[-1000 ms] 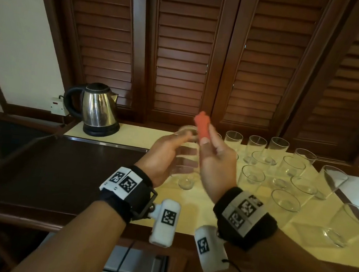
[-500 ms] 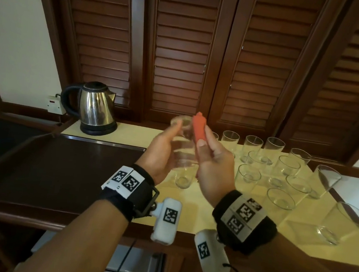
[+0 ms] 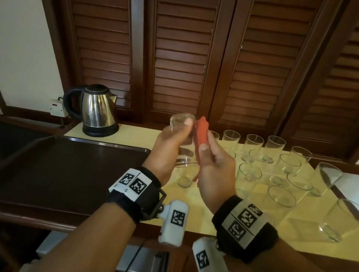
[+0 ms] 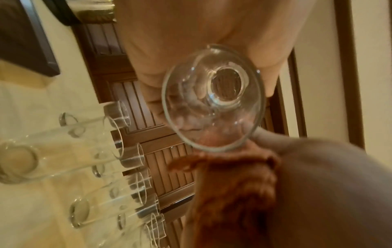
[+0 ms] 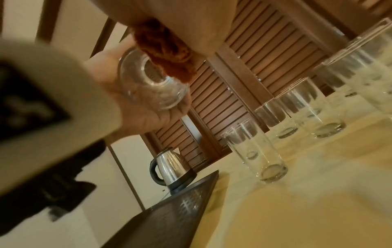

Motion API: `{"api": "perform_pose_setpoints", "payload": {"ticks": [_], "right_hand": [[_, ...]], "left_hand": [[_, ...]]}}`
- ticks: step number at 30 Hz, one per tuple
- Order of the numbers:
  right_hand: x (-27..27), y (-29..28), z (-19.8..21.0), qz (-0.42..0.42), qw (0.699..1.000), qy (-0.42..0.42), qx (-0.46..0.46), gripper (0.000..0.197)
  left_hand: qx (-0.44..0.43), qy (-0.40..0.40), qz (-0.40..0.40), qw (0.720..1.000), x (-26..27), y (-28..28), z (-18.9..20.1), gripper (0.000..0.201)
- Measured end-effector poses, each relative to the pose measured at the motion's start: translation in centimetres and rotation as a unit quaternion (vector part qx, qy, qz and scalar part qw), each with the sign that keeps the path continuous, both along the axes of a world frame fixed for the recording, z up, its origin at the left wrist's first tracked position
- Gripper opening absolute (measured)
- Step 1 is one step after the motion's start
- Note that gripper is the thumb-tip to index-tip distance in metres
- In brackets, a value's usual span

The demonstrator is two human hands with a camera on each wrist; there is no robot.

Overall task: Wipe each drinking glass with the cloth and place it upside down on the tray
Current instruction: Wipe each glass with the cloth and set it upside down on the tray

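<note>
Glass (image 3: pixel 181 140) held up at frame centre in the head view, well above the desk (image 3: pixel 208 205), base end pointing away from the person, open rim toward the wrists. Left hand (image 3: pixel 167 150) wraps it, fingers curled round the wall; left wrist view looks straight into the rim (image 4: pixel 213 99) and shows fingers through the glass. Right hand (image 3: pixel 215 169) just beside it, thumb and fingers pinching an orange-red cloth (image 3: pixel 201 136). Cloth stands upright in the grip, its top level with the glass base. It lies against the right side of the glass; right wrist view shows cloth (image 5: pixel 167 55) draped over the edge of the glass (image 5: pixel 152 83).

Tray (image 3: pixel 64 167), dark brown, lower left of frame, sitting on the desk's left part. No glass on it.

More glasses (image 3: pixel 278 170) stand upright, rims up, in a loose cluster on the yellow desk top, right of centre. One glass (image 3: pixel 184 174) sits directly below the hands, near the tray's right edge.

Steel kettle (image 3: pixel 97 110) with black handle at the back of the desk, left of centre. Brown louvred shutters (image 3: pixel 185 46) fill the upper frame.
</note>
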State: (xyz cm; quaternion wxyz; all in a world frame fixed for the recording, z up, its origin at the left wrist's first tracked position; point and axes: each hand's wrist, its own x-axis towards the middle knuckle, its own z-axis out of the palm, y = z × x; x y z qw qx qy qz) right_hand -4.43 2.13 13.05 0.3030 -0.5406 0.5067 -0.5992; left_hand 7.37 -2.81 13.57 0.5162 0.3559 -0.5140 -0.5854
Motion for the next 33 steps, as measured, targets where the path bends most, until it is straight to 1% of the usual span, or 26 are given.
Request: {"api": "perform_pose_setpoints", "payload": {"ticks": [2, 3, 4, 6, 7, 8, 10, 11, 12, 13, 15, 16, 18, 20, 22, 23, 24, 25, 26, 27, 28, 29, 31, 32, 33], "right_hand": [[-0.5, -0.6, 0.0, -0.022, 0.999, -0.024, -0.002, 0.041], [-0.9, -1.0, 0.3, -0.036, 0.998, -0.046, 0.0, 0.04], [-1.2, -1.1, 0.4, -0.04, 0.998, -0.055, 0.0, 0.04], [-0.6, -0.2, 0.4, -0.009, 1.0, -0.015, -0.009, 0.04], [-0.2, 0.3, 0.2, 0.013, 1.0, 0.011, -0.003, 0.041], [0.0, 0.5, -0.1, 0.024, 1.0, 0.018, 0.003, 0.043], [-0.5, -0.3, -0.1, -0.008, 1.0, 0.001, 0.001, 0.043], [-0.9, -0.7, 0.2, -0.032, 0.999, -0.019, 0.002, 0.043], [-1.2, -1.0, 0.4, -0.044, 0.999, -0.031, 0.007, 0.043], [-1.2, -0.8, 0.4, -0.041, 0.999, -0.027, 0.005, 0.043], [-0.5, 0.2, 0.1, 0.006, 1.0, 0.015, 0.003, 0.043], [-0.4, 0.6, -0.1, 0.024, 0.999, 0.03, 0.009, 0.044], [-1.0, 0.1, -0.2, 0.004, 1.0, 0.025, 0.007, 0.043], [-1.7, -0.8, 0.2, -0.037, 0.999, -0.026, 0.006, 0.041], [-1.4, -0.5, 0.1, -0.037, 0.999, -0.017, 0.0, 0.039], [-1.1, -0.2, -0.2, -0.016, 1.0, 0.002, 0.0, 0.04], [-0.9, 0.2, -0.5, 0.007, 1.0, 0.017, 0.007, 0.04], [-0.9, 0.1, -0.6, 0.014, 1.0, 0.019, 0.012, 0.041], [-1.2, -0.3, -0.5, -0.003, 1.0, 0.01, 0.011, 0.041], [-1.6, -0.6, -0.2, -0.027, 1.0, -0.005, 0.008, 0.041], [-1.8, -0.9, 0.1, -0.047, 0.999, -0.02, 0.006, 0.04], [-1.8, -0.8, 0.3, -0.054, 0.998, -0.019, 0.006, 0.04], [-1.1, 0.1, 0.0, -0.018, 0.999, 0.029, 0.01, 0.041], [-0.6, 0.6, -0.3, 0.008, 0.999, 0.048, 0.016, 0.042], [-0.4, 0.7, -0.4, 0.021, 0.998, 0.05, 0.015, 0.043]], "left_hand": [[0.035, -0.014, -0.05, 0.998, 0.3, 0.3, 0.0, 0.044], [0.031, -0.032, -0.069, 0.997, 0.3, 0.4, -0.2, 0.041], [0.019, -0.038, -0.062, 0.997, 0.3, 0.4, -0.4, 0.04], [-0.005, -0.02, -0.003, 1.0, 0.3, 0.2, -0.5, 0.045], [-0.003, -0.007, 0.015, 1.0, 0.3, 0.0, -0.6, 0.047], [0.013, -0.003, 0.013, 1.0, 0.3, 0.1, -0.5, 0.049], [0.043, -0.024, -0.043, 0.998, 0.4, 0.4, -0.5, 0.045], [0.042, -0.037, -0.067, 0.996, 0.4, 0.6, -0.7, 0.04], [0.034, -0.038, -0.07, 0.996, 0.3, 0.8, -0.7, 0.038], [0.021, -0.029, -0.045, 0.998, 0.2, 0.8, -0.7, 0.041], [0.008, -0.004, 0.014, 1.0, 0.0, 0.5, -0.8, 0.046], [0.021, 0.003, 0.02, 1.0, -0.1, 0.4, -0.9, 0.047], [0.06, -0.01, -0.029, 0.998, -0.2, 0.6, -0.7, 0.046], [0.059, -0.035, -0.066, 0.995, -0.4, 1.0, -0.6, 0.038], [0.037, -0.025, -0.017, 0.999, -0.7, 0.9, -0.5, 0.046], [0.028, -0.012, 0.014, 0.999, -0.7, 0.7, -0.5, 0.051], [0.03, -0.002, 0.027, 0.999, -0.7, 0.5, -0.6, 0.052], [0.044, -0.004, 0.017, 0.999, -0.7, 0.4, -0.6, 0.05], [0.058, -0.017, -0.014, 0.998, -0.6, 0.5, -0.6, 0.046], [0.062, -0.031, -0.052, 0.996, -0.6, 0.6, -0.5, 0.041], [0.057, -0.044, -0.073, 0.995, -0.6, 0.7, -0.6, 0.039], [0.044, -0.043, -0.064, 0.996, -0.5, 0.8, -0.5, 0.04], [0.013, -0.018, -0.006, 1.0, -0.3, 0.1, -0.8, 0.038], [0.015, -0.007, 0.009, 1.0, -0.2, -0.1, -0.8, 0.036], [0.03, -0.009, 0.006, 0.999, -0.1, 0.0, -0.7, 0.037]]}}
